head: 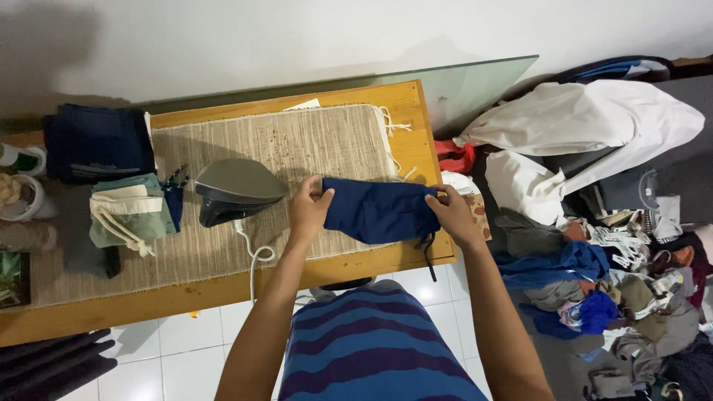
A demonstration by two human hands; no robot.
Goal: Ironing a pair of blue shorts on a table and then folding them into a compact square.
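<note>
Nearest the camera is the person's striped shirt (375, 349), blue and purple, above a white tiled floor (171, 349). Both forearms reach forward over the near edge of a low wooden table (148, 301).

The left hand (308, 208) pinches the left end of a dark blue pouch (379, 210), thumb on top and fingers curled under. The right hand (454, 215) grips the right end in the same way. The pouch is stretched flat between them, over the right part of a woven mat (297, 141) that covers most of the table. A dark drawstring (429, 256) hangs from the pouch's right end, past the table edge.

Just left of the left hand an iron (234, 189) stands on the mat, its white cord (252, 260) trailing over the near edge. Further left lies a stack of folded pouches (130, 212), pale green and cream with cords. Behind it sits a stack of dark blue cloth (96, 141).

To the right, on the floor, a heap of mixed clothes (616, 297) spreads out, with a large white bag (587, 122) beyond it. A glass sheet (475, 85) leans against the wall behind the table.
</note>
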